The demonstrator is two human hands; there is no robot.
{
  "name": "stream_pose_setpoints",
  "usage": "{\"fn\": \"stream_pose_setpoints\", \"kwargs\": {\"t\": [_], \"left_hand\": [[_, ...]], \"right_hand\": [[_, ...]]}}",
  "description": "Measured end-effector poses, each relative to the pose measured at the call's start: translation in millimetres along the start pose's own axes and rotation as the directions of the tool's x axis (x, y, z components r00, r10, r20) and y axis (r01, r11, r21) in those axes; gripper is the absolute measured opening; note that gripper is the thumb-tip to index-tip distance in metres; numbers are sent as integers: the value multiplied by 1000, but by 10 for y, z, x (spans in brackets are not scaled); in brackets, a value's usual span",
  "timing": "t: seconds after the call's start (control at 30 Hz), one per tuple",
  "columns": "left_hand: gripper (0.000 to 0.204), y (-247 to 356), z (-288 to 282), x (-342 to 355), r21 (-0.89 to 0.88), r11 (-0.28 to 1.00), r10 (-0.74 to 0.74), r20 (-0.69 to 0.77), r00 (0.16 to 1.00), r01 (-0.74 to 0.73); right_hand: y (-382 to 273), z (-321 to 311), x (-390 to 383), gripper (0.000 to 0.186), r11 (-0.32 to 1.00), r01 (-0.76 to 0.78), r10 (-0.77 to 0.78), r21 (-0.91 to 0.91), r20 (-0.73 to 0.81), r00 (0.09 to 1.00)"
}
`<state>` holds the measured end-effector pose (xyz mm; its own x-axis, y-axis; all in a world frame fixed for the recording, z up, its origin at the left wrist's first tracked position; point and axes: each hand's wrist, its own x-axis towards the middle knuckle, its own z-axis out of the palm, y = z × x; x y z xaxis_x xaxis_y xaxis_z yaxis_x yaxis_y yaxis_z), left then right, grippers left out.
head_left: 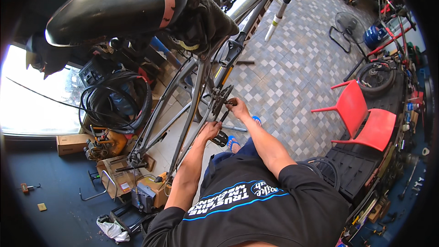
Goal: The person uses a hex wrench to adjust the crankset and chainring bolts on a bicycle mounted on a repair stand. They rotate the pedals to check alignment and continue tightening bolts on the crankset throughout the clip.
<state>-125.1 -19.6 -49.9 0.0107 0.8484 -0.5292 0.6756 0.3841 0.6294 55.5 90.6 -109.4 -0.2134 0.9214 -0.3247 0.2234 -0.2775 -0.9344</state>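
Note:
A bicycle frame (197, 92) without wheels stands in front of me, tilted across the view. My left hand (211, 130) is low beside the crankset, its fingers curled round the crank arm (224, 116) just above the black pedal (220, 139). Close to the chainring (221, 99), my right hand (238, 109) is closed at the upper end of that crank arm. Something small and dark shows at its fingertips, too small to name. A large black saddle (114, 7) fills the upper left.
A red chair (359, 116) stands at the right, near a wheel (376, 77) and a fan (350, 24). Coiled tyres (116, 100) hang at the left above cardboard boxes (73, 144). Tiled floor (292, 64) stretches beyond the bicycle. Tools line the right wall.

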Motion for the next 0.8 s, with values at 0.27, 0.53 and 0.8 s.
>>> {"fn": "stream_pose_setpoints", "kwargs": {"t": [0.27,0.53,0.8], "left_hand": [[52,98,-44,-51,152,988,-23,20,1000,19],[45,146,-13,-64,258,965,-43,-35,998,50],[48,319,-13,-99,247,952,-180,-16,984,178]], "right_hand": [[76,84,-87,32,895,-194,186,401,61,981],[19,173,-96,32,917,-107,120,383,-10,993],[-44,150,-102,27,937,-106,115,332,-9,993]]}}
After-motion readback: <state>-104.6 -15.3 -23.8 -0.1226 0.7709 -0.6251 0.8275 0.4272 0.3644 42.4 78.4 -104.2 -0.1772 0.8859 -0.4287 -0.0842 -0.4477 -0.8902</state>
